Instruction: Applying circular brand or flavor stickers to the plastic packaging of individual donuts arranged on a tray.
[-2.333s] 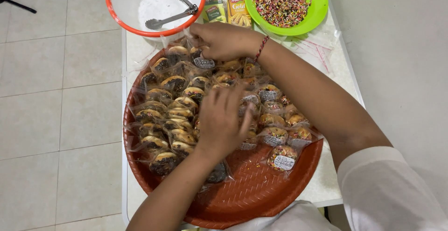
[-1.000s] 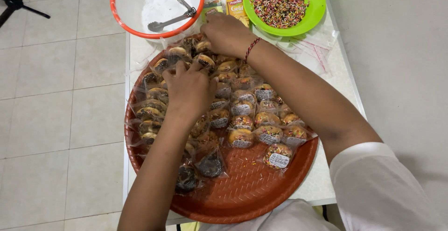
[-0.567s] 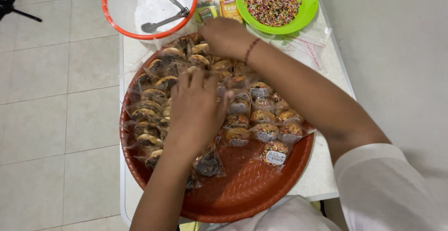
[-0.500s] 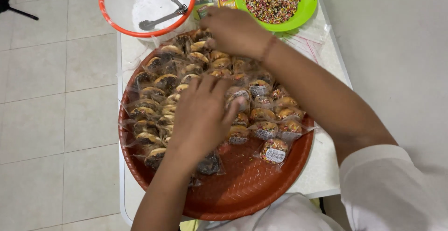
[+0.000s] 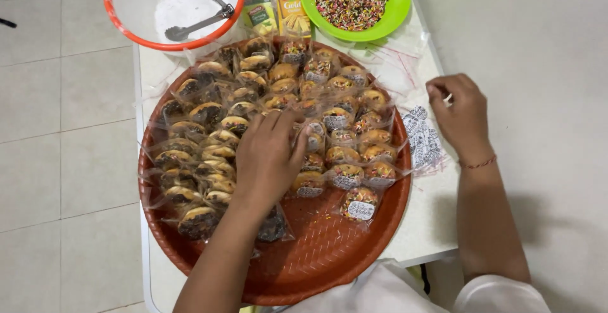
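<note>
Orange-brown round tray [image 5: 329, 250] on the counter [image 5: 437, 224] carries rows of wrapped cakes [image 5: 215, 142]; the left hand [image 5: 269, 158] lies spread flat on them. Right hand [image 5: 459, 113], fingers curled, pinches something small beside a sticker sheet [image 5: 423, 139].

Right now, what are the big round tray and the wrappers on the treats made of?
The round tray looks like reddish-brown plastic, moulded with a woven pattern. The wrappers seem thin clear plastic film, shiny and crinkled. The left hand rests on them.
</note>
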